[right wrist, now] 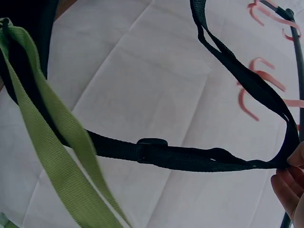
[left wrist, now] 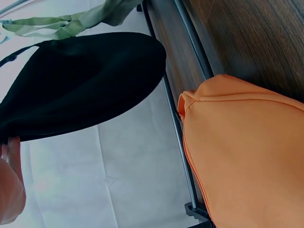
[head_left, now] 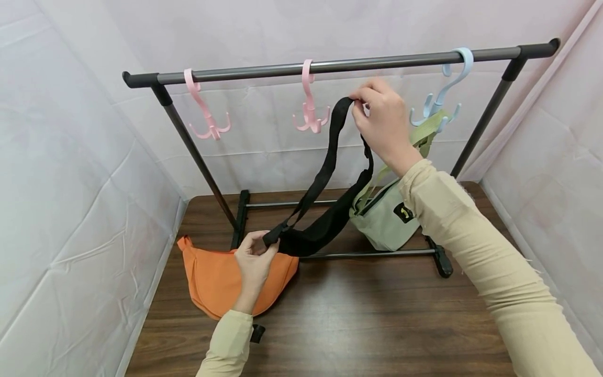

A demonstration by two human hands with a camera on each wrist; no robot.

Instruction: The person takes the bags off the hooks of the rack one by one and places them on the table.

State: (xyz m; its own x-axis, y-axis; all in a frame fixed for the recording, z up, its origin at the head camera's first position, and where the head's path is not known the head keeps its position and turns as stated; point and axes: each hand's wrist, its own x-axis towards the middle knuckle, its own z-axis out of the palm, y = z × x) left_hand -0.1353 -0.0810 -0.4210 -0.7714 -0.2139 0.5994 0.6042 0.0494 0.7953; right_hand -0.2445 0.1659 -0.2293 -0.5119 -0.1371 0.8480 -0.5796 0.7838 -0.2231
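Note:
A black waist bag (head_left: 320, 230) hangs between my two hands in the head view, its body sagging low. My right hand (head_left: 383, 118) pinches the top of its strap (right wrist: 199, 159), just right of the middle pink hook (head_left: 309, 112) and below the rail. With thumb and fingers, my left hand (head_left: 254, 262) grips the bag's lower left end, where strap and body meet. In the left wrist view the bag's rounded body fills the upper left. A plastic adjuster buckle (right wrist: 151, 149) sits on the strap in the right wrist view.
An orange waist bag (head_left: 212, 277) lies on the wooden table under my left hand. A pale green bag (head_left: 388, 222) hangs from the blue hook (head_left: 443, 97), partly behind my right arm. Another pink hook (head_left: 204, 110) hangs left on the rack's rail (head_left: 249, 72).

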